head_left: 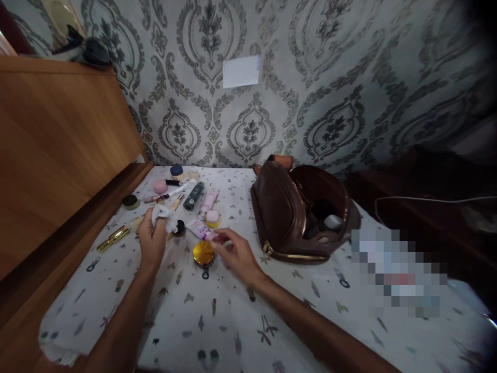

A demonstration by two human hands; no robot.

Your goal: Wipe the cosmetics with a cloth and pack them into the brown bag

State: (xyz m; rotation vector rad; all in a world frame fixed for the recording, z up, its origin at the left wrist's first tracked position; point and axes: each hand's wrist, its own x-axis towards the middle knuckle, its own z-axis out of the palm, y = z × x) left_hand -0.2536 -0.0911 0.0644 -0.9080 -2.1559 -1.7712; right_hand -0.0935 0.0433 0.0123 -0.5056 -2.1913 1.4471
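My left hand (150, 242) is closed on a crumpled white wipe (165, 215), held above the bedsheet. My right hand (238, 254) pinches the end of a white and purple tube (200, 228). Just below that tube sits a round gold jar (204, 254). Between my hands lies a small black-lidded jar (179, 228). A pink-lidded jar (212, 218), a pink tube (209, 200) and a dark green bottle (193, 196) lie behind the white and purple tube. To the left of my left hand is a gold lipstick tube (113, 239).
An open brown leather bag (279, 212) stands at the right. Farther back left are a blue-lidded jar (177, 172), a pink jar (159, 186) and a dark-lidded jar (131, 202). A wooden panel (66, 134) bounds the left side; the patterned wall (248, 124) rises behind.
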